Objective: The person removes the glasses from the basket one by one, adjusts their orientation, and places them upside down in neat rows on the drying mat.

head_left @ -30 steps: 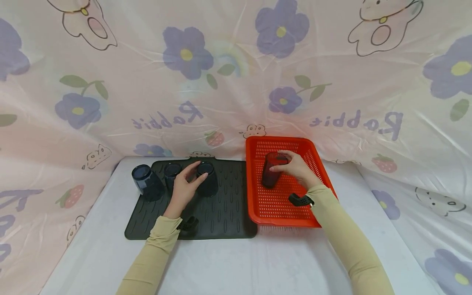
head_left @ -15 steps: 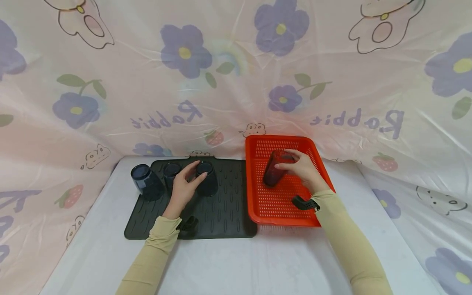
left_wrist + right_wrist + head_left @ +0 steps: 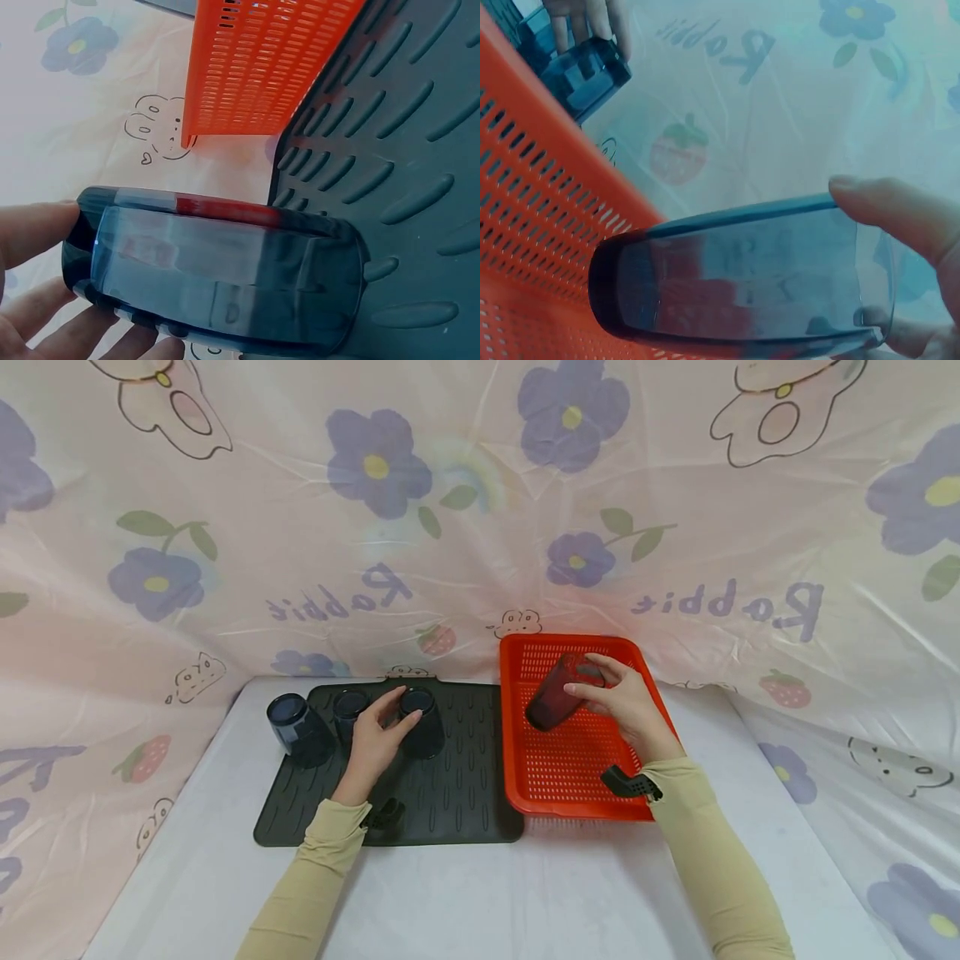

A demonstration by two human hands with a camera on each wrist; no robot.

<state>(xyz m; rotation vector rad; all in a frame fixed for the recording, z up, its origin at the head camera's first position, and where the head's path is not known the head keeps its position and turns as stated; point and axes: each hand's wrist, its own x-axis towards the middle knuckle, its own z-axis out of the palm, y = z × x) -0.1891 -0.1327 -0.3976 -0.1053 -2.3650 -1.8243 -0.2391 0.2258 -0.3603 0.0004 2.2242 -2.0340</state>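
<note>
My left hand (image 3: 373,745) grips the upturned end of a dark blue tumbler (image 3: 423,732), thumb on one side and fingers on the other. This tumbler (image 3: 217,274) stands mouth down on a black ribbed drying mat (image 3: 465,793). My right hand (image 3: 628,703) holds a second tumbler (image 3: 551,700) close to its rim, thumb and fingers on opposite sides. Its thick base (image 3: 604,289) points down and left, so it leans inside the red basket (image 3: 577,812). Through the clear wall of this glass the red basket shows.
Two more dark tumblers, one at the left (image 3: 302,735) and one partly behind my left hand (image 3: 348,710), stand upside down on the mat. The basket sits against the mat's right edge. A patterned curtain (image 3: 465,568) rises behind the white table (image 3: 480,902).
My right hand has moved a little right and up, tipping its tumbler from nearly upright to a strong slant. My left hand and the tumbler in it have stayed put.
</note>
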